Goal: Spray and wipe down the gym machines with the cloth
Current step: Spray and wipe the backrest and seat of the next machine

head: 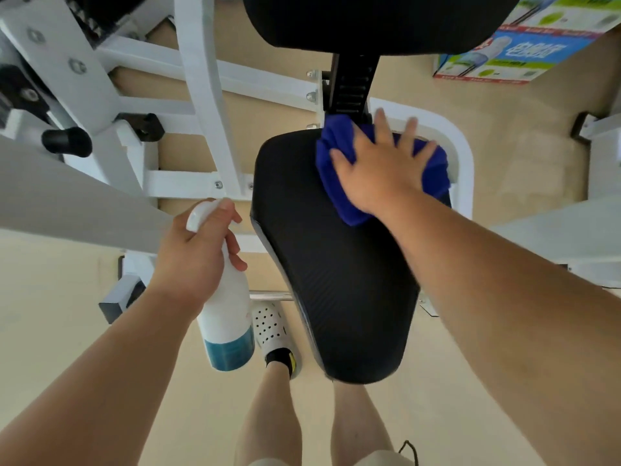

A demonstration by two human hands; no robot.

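A black padded seat (336, 280) of a white-framed gym machine (201, 95) fills the middle of the view. My right hand (383, 166) lies flat with spread fingers on a blue cloth (433, 169), pressing it onto the seat's far right corner. My left hand (198, 253) grips a white spray bottle (228, 317) with a blue label, held to the left of the seat, off the pad. A black backrest pad (369, 18) stands behind the seat on a black toothed post (353, 85).
White frame bars and a black-capped handle (67, 141) crowd the left side. A grey beam (67, 200) crosses at the left. A colourful cardboard box (510, 45) sits on the beige floor at the back right. My legs and a white perforated shoe (268, 324) are below the seat.
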